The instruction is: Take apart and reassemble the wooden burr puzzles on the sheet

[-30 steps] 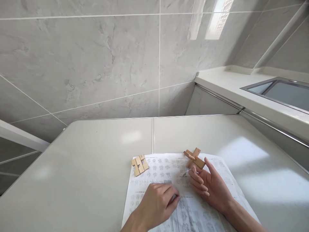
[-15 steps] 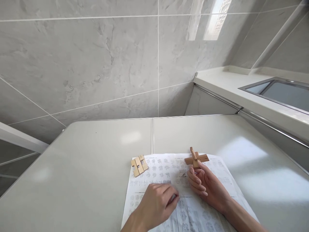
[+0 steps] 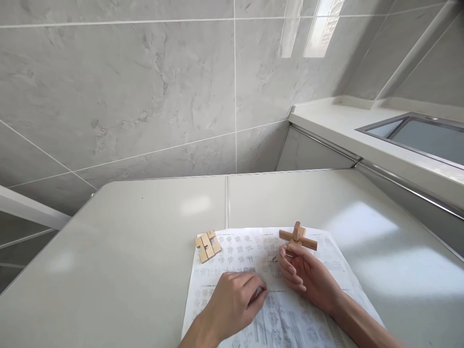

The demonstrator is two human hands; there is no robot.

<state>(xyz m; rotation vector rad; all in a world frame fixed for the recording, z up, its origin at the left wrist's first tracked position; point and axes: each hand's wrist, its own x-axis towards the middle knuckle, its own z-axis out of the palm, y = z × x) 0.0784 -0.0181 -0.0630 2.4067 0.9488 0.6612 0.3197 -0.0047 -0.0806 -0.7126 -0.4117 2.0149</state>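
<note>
A wooden cross-shaped interlocking puzzle (image 3: 297, 238) is pinched at its near end by my right hand (image 3: 308, 275). Its crossed bars point to both sides, and one stands up. The other fingers of that hand curl loosely below it. My left hand (image 3: 235, 304) rests over the printed sheet (image 3: 239, 263), its fingers bent and thumb near the index fingertip, with nothing showing between them. On the sheet's far left corner lie several light wooden puzzle pieces (image 3: 208, 246), set side by side in a flat cluster.
The paper lies on a pale table (image 3: 119, 261) with a seam (image 3: 227, 203) running across it. Behind stands a grey tiled wall (image 3: 145, 87). To the right is a white counter (image 3: 326, 118) with a metal-framed inset (image 3: 416, 133).
The wooden cross in my right hand has turned, so its long bar now slopes down to the right and the upright bar sits further right. My left hand has barely moved.
</note>
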